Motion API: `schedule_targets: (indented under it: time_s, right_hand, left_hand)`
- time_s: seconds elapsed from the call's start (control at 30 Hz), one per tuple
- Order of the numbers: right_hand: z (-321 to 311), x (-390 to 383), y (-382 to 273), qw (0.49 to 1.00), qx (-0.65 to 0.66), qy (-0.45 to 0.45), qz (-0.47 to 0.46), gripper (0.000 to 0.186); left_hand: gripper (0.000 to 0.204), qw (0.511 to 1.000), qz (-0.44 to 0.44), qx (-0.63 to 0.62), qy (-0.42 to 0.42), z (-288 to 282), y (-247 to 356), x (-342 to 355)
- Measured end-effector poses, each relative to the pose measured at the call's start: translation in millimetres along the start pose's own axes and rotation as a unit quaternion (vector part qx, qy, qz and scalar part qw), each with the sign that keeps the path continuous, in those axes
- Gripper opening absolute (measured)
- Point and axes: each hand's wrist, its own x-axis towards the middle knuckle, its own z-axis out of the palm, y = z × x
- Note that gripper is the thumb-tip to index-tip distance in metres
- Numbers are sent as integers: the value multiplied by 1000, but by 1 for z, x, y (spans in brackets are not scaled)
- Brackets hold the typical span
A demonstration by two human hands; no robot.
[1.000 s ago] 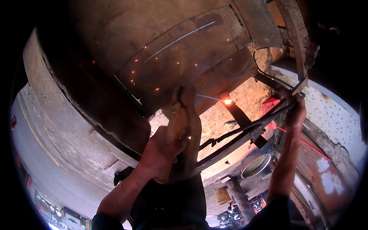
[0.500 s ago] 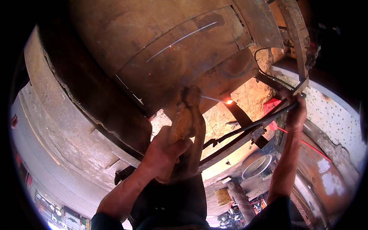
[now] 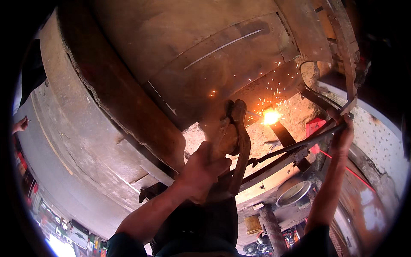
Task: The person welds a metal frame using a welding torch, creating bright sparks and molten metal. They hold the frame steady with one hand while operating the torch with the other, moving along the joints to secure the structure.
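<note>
A brown, smoke-stained sheet-metal panel [image 3: 167, 34] bears a pale, nearly straight line. Left of the panel curves a thick shell [image 3: 102, 111] with a ragged rim; at the panel's lower right edge, a flat dark strip [image 3: 284, 135] meets a white-orange glare [image 3: 271, 116] shedding sparks. Below the panel are brightly lit floor [image 3: 259, 146], a round silvery basin [image 3: 293, 194] and a yellowish bucket [image 3: 253, 224]. Also below it, the left hand [image 3: 199, 174] curls its fingers around a worn, curved brown rod holder [image 3: 243, 147]; its thin rod [image 3: 254, 113] points into the glare. Below and right of the panel, the right hand [image 3: 342, 136] grips a dark bar [image 3: 295, 145].
</note>
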Motion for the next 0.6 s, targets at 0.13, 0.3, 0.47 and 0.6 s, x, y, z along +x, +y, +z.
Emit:
schedule_targets:
  time_s: [0.13,0.3,0.47,0.6]
  right_hand:
    - [-9,3,1,1000,2,-10,28,26]
    - [-29,14,17,999,5,-19,48,38]
    - [-3,5,1,997,-37,-29,56,49]
    - [1,2,-3,997,-41,-9,60,53]
  left_hand:
    - [29,999,39,35,9,-1,-5,3]
    - [47,1000,8,0,5,-4,-1,-1]
    - [67,1000,16,16,2,-10,-7,3]
    - [54,1000,5,13,-18,-11,-4,2]
